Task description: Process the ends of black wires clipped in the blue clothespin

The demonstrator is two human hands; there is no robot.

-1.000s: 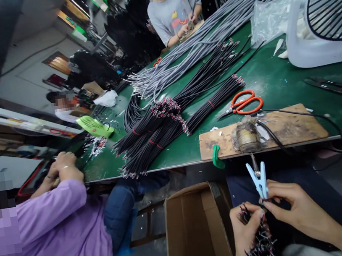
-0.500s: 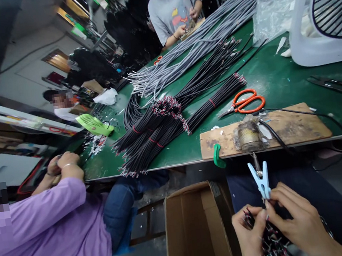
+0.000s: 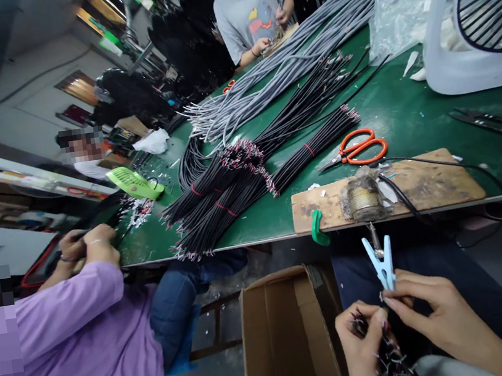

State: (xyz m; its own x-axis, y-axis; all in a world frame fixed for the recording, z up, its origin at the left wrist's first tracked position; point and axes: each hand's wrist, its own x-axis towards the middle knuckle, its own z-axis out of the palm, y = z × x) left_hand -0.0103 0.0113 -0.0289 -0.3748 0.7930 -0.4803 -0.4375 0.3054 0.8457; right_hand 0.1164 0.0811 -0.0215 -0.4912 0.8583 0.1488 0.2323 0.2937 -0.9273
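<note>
My left hand (image 3: 363, 340) is closed round a bundle of thin black cables (image 3: 390, 361), whose ends show red, white and black wires. My right hand (image 3: 431, 306) pinches at a wire end just above the bundle, thumb and forefinger together, right below a light-blue clothespin (image 3: 382, 264). The clothespin hangs on a metal shaft (image 3: 374, 236) that sticks out from a small round motor (image 3: 364, 197). This motor sits on a worn wooden board (image 3: 432, 184) at the table's edge. The exact wire between my right fingertips is too small to make out fully.
Orange-handled scissors (image 3: 357, 148), tied black cable bundles (image 3: 215, 199) and long grey cables (image 3: 263, 74) lie on the green table (image 3: 414, 121). A white fan (image 3: 442, 68) stands at right. Below is a cardboard box (image 3: 286, 338). A co-worker in purple (image 3: 76, 337) sits at left.
My right fingers have shifted slightly left and down from the clothespin's tip to the wire end. My left hand, with the bundle, has moved a little left.
</note>
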